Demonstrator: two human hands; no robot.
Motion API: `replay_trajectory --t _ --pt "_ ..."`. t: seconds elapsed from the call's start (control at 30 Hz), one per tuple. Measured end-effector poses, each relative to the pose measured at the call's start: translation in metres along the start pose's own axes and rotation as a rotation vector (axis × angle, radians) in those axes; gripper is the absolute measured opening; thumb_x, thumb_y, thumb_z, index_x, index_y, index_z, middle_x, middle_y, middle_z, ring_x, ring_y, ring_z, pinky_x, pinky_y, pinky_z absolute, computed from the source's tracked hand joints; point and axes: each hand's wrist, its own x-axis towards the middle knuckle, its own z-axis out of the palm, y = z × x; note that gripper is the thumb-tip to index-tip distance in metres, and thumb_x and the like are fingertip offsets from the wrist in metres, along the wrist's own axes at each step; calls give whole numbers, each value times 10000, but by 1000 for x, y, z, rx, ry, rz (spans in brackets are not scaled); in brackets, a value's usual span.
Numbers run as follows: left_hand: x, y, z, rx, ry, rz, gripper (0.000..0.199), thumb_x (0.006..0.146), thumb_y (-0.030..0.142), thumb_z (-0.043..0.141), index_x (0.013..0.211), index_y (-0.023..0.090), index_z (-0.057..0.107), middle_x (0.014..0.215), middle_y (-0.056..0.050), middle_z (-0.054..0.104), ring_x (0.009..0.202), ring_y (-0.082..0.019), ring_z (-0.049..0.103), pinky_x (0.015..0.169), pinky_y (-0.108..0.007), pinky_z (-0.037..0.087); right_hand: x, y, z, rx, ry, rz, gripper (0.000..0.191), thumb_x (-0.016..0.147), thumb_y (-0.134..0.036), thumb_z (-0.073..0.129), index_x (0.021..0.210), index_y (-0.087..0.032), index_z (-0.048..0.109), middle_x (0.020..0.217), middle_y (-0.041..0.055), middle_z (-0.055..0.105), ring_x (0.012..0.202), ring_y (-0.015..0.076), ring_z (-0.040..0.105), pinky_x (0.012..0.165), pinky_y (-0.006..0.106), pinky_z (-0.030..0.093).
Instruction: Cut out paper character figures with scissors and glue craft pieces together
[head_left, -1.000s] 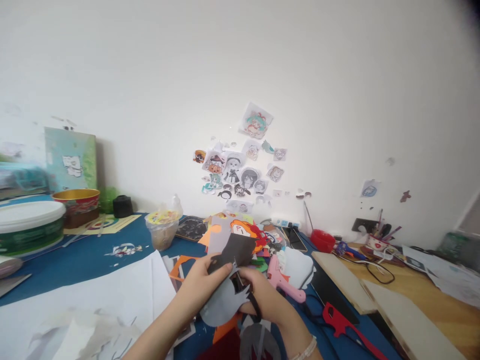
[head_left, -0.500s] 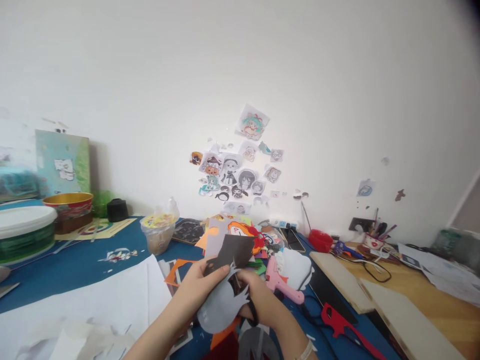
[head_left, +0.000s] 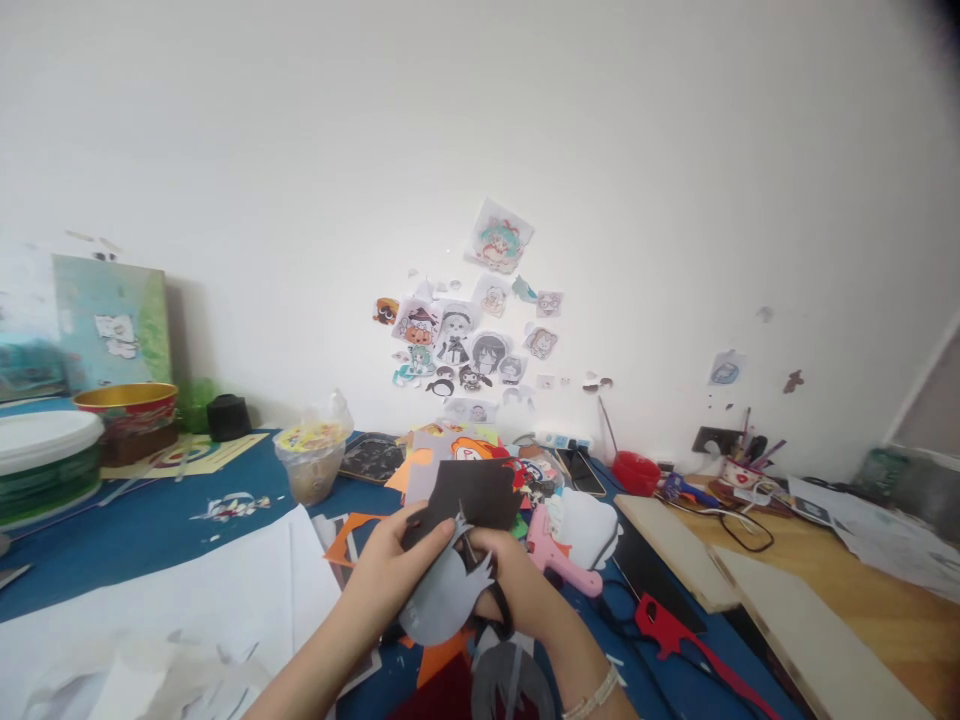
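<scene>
The black sheet [head_left: 476, 492] has swung broader into view left of the pink glue gun [head_left: 556, 556], its far part seemingly uncut, pinched by the left hand [head_left: 396, 562] with the already spiky-edged grey cutout [head_left: 436, 608], while the right hand [head_left: 521, 578] grips scissors [head_left: 505, 606].

Blue table [head_left: 184, 515] w/ white paper [head_left: 247, 585], lidded tub [head_left: 46, 465], plastic cup [head_left: 309, 470], pink glue gun [head_left: 556, 553] & red tool [head_left: 694, 650].
</scene>
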Motion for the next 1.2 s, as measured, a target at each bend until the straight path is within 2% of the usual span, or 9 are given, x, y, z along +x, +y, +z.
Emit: replay_trajectory --t 0.07,0.2,0.33,0.43,0.57,0.73,0.9,1.0,1.2 --pt "0 -2 1 2 25 -3 326 702 427 572 899 172 619 898 -61 693 808 -233 624 632 -271 493 0 0 1 35 7 20 193 611 -82 574 794 -135 608 618 -46 543 560 98 474 543 192 374" --pt "0 -5 2 -31 -9 -7 323 717 434 558 886 164 612 858 -60 695 779 -227 626 618 -269 490 0 -10 2 49 29 52 180 603 -90 579 770 -141 626 618 -44 560 580 114 505 581 212 402" --pt "-1 -5 3 -6 11 28 298 733 443 536 818 167 613 836 -53 694 767 -225 623 607 -267 481 -2 -16 2 47 46 57 215 600 -70 554 784 -151 629 634 -43 576 610 126 527 602 216 410" --pt "-3 -3 4 5 24 36 285 726 440 542 777 169 613 797 -46 694 751 -229 622 595 -268 475 -2 -15 3 40 51 36 221 595 -54 540 775 -142 633 619 -44 559 596 119 516 570 202 394" --pt "-4 2 4 2 28 16 289 710 449 549 746 170 614 774 -45 693 745 -238 621 590 -275 473 1 -8 6 20 68 28 153 623 -117 572 762 -139 633 622 -33 564 590 121 507 581 210 409" --pt "-5 3 6 13 79 21 322 707 460 546 834 172 615 890 -57 689 820 -255 609 613 -279 470 6 -1 10 -29 141 25 72 668 -191 576 690 -136 617 567 -31 541 555 118 483 530 204 401" --pt "-5 -2 7 6 76 53 344 737 456 519 920 178 604 977 -59 670 872 -253 595 660 -280 466 1 -9 10 -12 126 47 126 723 -232 528 689 -138 606 562 -25 511 582 129 490 550 215 401" --pt "-5 -4 8 -3 70 51 367 750 455 508 983 181 582 1026 -66 651 891 -253 590 667 -281 466 0 -8 10 -11 173 85 175 746 -270 508 669 -141 598 552 -19 503 595 135 494 560 220 410" --pt "-5 -4 10 -39 85 31 364 728 463 525 924 165 601 938 -67 680 881 -261 597 648 -276 474 5 7 14 47 231 164 232 743 -329 511 653 -139 606 580 1 541 592 142 499 572 238 421"
